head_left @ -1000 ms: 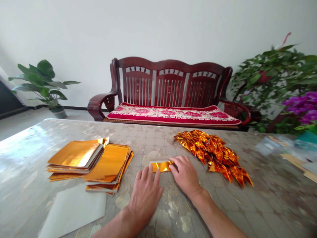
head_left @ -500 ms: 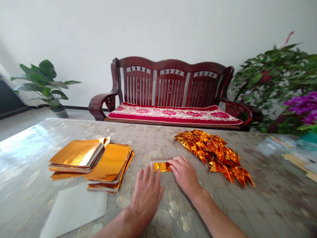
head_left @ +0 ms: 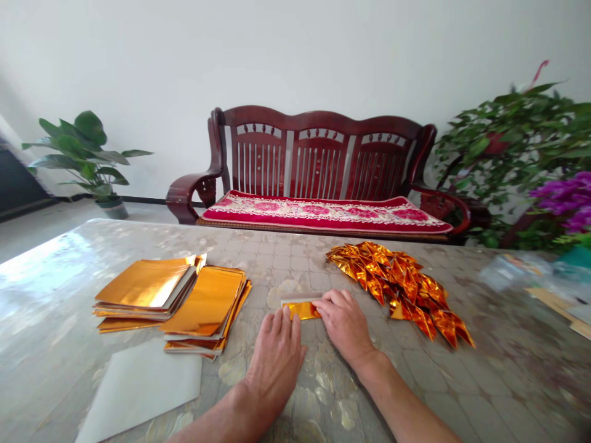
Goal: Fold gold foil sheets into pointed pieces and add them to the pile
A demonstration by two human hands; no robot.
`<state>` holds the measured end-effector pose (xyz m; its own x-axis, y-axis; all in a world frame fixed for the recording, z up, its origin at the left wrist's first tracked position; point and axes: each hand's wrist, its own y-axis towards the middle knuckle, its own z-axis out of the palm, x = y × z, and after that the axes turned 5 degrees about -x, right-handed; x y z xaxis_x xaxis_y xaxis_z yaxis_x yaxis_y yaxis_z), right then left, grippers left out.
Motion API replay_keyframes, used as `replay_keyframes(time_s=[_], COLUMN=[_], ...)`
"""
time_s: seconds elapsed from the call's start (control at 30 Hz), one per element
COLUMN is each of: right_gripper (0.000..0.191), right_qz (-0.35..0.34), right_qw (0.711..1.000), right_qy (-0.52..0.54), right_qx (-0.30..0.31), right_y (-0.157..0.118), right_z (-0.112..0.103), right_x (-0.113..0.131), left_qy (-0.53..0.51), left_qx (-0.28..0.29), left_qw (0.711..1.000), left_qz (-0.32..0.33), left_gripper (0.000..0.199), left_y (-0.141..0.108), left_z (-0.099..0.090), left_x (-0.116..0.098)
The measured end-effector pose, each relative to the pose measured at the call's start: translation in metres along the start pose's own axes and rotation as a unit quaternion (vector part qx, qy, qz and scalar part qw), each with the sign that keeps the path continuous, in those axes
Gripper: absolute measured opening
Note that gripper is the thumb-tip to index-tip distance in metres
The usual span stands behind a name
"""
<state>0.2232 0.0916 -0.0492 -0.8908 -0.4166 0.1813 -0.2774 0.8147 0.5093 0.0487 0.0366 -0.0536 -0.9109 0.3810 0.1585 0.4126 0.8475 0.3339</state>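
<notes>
Fingers [head_left: 287,326] of left hand [head_left: 276,363] and right hand [head_left: 344,326] lie flat on gold foil strip [head_left: 302,311], gripping nothing.

Nothing readable on the table at this moment! The gold foil sheets [head_left: 145,283] show only shiny surfaces, with no words to call. Over on the right, the clear plastic packet [head_left: 514,272] has some coloured printing on it, but it's too blurred and too small to make out a single letter or number.
</notes>
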Motion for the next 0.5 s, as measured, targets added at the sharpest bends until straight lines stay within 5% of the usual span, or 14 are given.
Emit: replay_keyframes(time_s=[0.5], right_gripper=[0.016], right_qz=[0.013], right_qw=[0.999], right_qy=[0.023], right_qx=[0.027], right_y=[0.0], right_z=[-0.002], right_x=[-0.001], left_qy=[-0.067], left_qx=[0.009], left_qw=[0.998], left_qz=[-0.006], left_gripper=[0.051], left_y=[0.011], left_z=[-0.01], left_x=[0.008])
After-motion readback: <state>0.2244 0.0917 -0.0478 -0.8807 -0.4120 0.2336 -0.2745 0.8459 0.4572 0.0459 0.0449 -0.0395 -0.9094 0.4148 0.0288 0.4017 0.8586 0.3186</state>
